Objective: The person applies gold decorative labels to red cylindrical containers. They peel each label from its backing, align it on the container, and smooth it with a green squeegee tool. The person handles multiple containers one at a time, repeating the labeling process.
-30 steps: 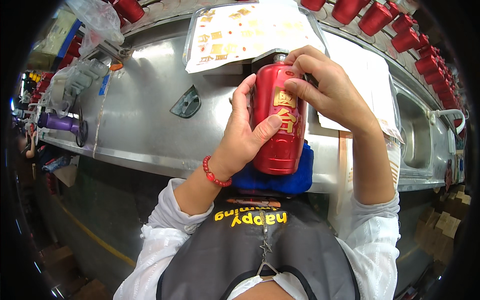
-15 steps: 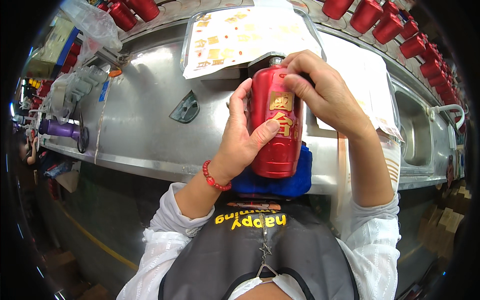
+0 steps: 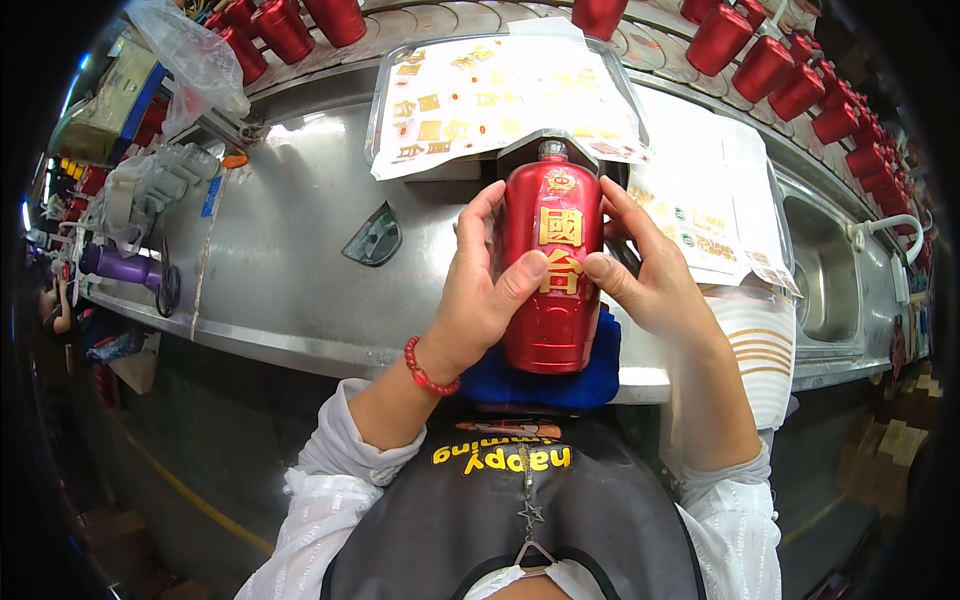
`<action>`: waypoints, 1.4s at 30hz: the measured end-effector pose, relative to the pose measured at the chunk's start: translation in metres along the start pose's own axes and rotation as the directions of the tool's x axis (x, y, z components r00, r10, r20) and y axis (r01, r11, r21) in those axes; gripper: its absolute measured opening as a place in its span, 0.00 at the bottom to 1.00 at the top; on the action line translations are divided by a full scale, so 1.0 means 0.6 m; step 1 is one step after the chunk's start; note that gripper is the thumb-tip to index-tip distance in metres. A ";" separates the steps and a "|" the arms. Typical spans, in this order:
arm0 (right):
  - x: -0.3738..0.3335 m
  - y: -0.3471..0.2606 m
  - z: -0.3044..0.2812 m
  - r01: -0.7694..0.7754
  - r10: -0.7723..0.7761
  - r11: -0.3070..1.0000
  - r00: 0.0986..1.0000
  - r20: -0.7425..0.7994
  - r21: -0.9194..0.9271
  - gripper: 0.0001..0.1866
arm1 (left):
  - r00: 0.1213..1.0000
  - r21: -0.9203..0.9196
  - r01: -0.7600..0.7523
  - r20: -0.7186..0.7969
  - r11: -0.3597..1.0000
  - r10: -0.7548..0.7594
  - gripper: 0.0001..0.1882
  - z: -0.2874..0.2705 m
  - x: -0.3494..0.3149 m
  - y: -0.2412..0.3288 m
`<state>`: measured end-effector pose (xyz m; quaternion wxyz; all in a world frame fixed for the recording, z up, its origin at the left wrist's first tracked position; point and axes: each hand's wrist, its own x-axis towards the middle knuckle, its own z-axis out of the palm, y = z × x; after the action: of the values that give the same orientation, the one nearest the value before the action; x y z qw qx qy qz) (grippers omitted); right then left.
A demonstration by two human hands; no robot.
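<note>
A shiny red bottle (image 3: 550, 325) with gold characters, a small gold emblem near its shoulder and a bare glass neck lies tilted in front of me. Its lower end rests on a folded blue cloth (image 3: 487, 380), and its neck points away toward a dark holder (image 3: 585, 152). My left hand (image 3: 478, 270) wraps the bottle's left side, thumb on the front by the lower character. On the opposite side my right hand (image 3: 650, 270) grips it too, thumb at the edge of that character and fingers along the side.
Behind the bottle is a tray (image 3: 372, 130) with a white sheet of gold decals. More decal sheets (image 3: 695, 150) lie at right, beside a steel sink (image 3: 825, 290). A dark green angular piece (image 3: 374, 236) sits on the steel counter (image 3: 290, 230). Red bottles (image 3: 720, 40) line a conveyor beyond.
My right hand has come down from the bottle's shoulder to its right side, uncovering the gold emblem. The bottle has turned slightly so its characters face me. Conveyor bottles have shifted.
</note>
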<state>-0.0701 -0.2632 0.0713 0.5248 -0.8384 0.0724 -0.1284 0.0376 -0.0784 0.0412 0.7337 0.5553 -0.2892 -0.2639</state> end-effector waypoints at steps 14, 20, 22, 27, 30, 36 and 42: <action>-0.007 0.007 0.011 -0.009 0.008 0.999 1.000 -0.017 -0.037 0.51 | 0.999 0.118 0.043 -0.015 0.992 -0.041 0.26 -0.014 0.061 0.012; -0.006 -0.003 0.013 -0.005 0.004 1.000 1.000 -0.022 -0.030 0.50 | 0.997 0.198 0.067 -0.057 0.978 -0.057 0.23 -0.019 0.084 -0.002; -0.007 -0.002 0.013 -0.010 0.010 0.999 1.000 -0.021 -0.031 0.50 | 0.995 0.189 0.090 -0.046 0.978 -0.083 0.22 -0.018 0.091 0.006; -0.009 0.002 0.010 -0.026 0.026 0.999 1.000 -0.001 -0.036 0.51 | 0.994 0.225 0.107 -0.033 0.968 -0.102 0.21 -0.017 0.095 0.010; -0.007 -0.001 0.010 -0.031 0.032 0.999 0.999 0.005 -0.043 0.51 | 0.995 0.160 0.100 -0.035 0.982 -0.096 0.21 -0.018 0.095 0.009; -0.008 0.000 0.011 -0.025 0.025 0.998 1.000 0.000 -0.053 0.52 | 0.996 0.161 0.086 -0.023 0.983 -0.083 0.21 -0.019 0.094 0.005; -0.007 -0.002 0.012 0.012 -0.013 0.999 1.000 -0.017 -0.045 0.50 | 0.997 0.223 0.074 -0.024 0.972 -0.071 0.20 -0.019 0.096 0.005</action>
<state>-0.0721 -0.2551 0.0688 0.5044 -0.8492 0.0746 -0.1371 0.0859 -0.1107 0.0493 0.6588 0.6464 -0.2908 -0.2519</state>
